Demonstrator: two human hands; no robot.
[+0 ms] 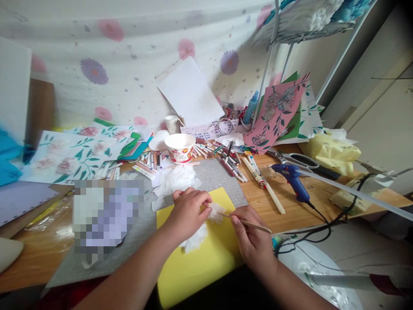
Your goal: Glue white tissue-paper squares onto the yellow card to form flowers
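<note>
My left hand (pixel 187 213) is closed in a pinch on a wad of white tissue paper (pixel 197 237) that lies on a yellow sheet of card (pixel 196 267). My right hand (pixel 251 234) grips a thin wooden stick (pixel 254 224), whose tip points left into the tissue beside my left fingers. The yellow card rests on a grey cutting mat (pixel 213 174) at the front of the wooden desk (pixel 284 202). More crumpled white tissue (pixel 177 178) lies just behind my left hand.
A paper bowl (pixel 180 147), several markers (pixel 232 165), a blue glue gun (pixel 292 178) with its cable, scissors (pixel 295 160) and a long glue stick (pixel 355 192) lie on the desk. Floral paper sheets (pixel 67 157) are at left, a pink collage card (pixel 277 112) at right.
</note>
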